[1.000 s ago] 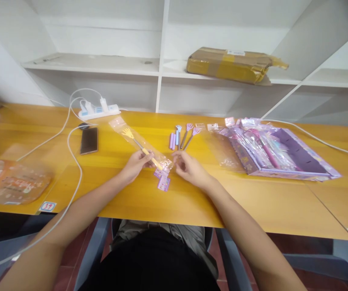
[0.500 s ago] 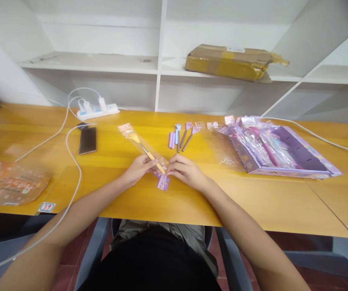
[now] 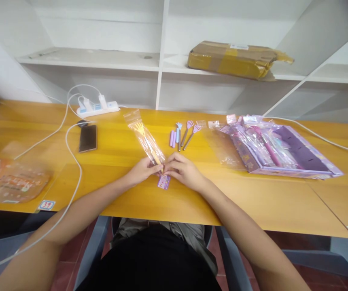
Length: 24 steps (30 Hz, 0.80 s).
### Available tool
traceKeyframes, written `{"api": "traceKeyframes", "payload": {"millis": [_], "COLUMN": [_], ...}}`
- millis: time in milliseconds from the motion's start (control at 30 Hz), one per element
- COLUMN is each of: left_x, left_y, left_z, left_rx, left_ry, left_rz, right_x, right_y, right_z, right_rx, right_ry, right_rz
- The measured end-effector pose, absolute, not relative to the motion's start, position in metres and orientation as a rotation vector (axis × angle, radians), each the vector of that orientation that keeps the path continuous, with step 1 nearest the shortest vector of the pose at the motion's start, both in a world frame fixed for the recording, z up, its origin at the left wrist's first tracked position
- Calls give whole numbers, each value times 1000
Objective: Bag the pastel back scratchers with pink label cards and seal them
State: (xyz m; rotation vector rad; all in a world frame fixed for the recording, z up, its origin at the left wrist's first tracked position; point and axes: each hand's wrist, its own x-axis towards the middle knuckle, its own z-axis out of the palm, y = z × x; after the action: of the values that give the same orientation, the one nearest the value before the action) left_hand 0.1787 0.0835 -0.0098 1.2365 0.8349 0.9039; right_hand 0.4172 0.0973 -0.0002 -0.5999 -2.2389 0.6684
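Observation:
A yellow back scratcher with a hand-shaped head lies slanted, with a clear plastic bag around or over it. My left hand is closed around the lower end of the scratcher and bag. Opposite it, my right hand pinches the bag close to the handle's end; its fingertips partly cover that spot. Below the fingers a small purple printed card shows. Beyond my hands lie a blue-headed back scratcher, two purple-headed back scratchers and loose purple handle sleeves.
To the right stands a purple box with bagged back scratchers; clear bags lie beside it. At left are a phone, power strip, white cable and orange pouch. A taped carton rests on the shelf.
The scratcher lay on top of the bag; now the clear film runs over it. Its head has shifted right and slightly up. Both hands stay close together.

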Motion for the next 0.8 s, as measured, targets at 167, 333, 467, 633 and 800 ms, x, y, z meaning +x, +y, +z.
{"api": "traceKeyframes", "payload": {"millis": [167,333,467,633,800], "left_x": [178,180,180,179,176], "left_y": [83,85,86,84,86], "left_z": [-16,-24,-20,-12,-12], "left_rx": [1255,1249,1301,1356,1348], "left_ry": [758,723,655,697,743], "left_rz": [845,887,941,963,961], "right_x": [418,419,420,420,424], "right_y": [102,104,103,103,105], "right_z": [-6,-8,-5,0,2], "right_rx": [-721,-890,-906,-904,-904], "right_ry": [-2154,-2124,-2191,-2232,-2233], "right_rz": [665,771,871,920,982]}}
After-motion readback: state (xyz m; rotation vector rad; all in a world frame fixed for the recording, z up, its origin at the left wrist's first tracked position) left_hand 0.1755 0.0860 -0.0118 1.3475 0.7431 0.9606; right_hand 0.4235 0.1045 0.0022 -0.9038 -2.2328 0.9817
